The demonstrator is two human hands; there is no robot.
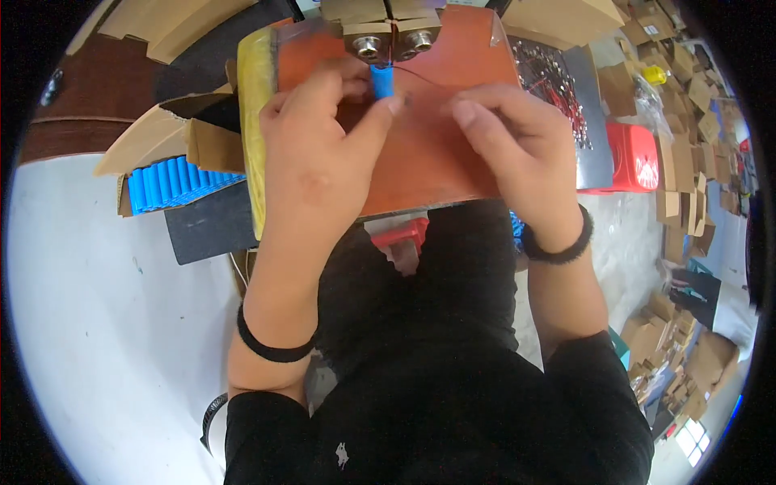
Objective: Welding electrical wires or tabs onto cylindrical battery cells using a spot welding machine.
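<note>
My left hand (317,158) grips a small blue cylindrical battery cell (381,81) between thumb and fingers. The cell's upper end sits right below a metal machine head (392,32) with two side-by-side blocks and round bolts. A thin dark wire (420,78) runs from near the top of the cell toward my right hand (527,149). Thumb and index finger of that hand are pinched together at the wire's far end; the exact grip is hard to see. Both hands are over an orange-brown work surface (428,166).
An opened cardboard box of blue cells (174,184) stands at left, beside a yellow wrapped edge (254,137). On the right are a dark tray of small wired parts (558,93) and a red plastic bin (632,158). Cardboard boxes (691,121) and another person (702,297) appear farther right.
</note>
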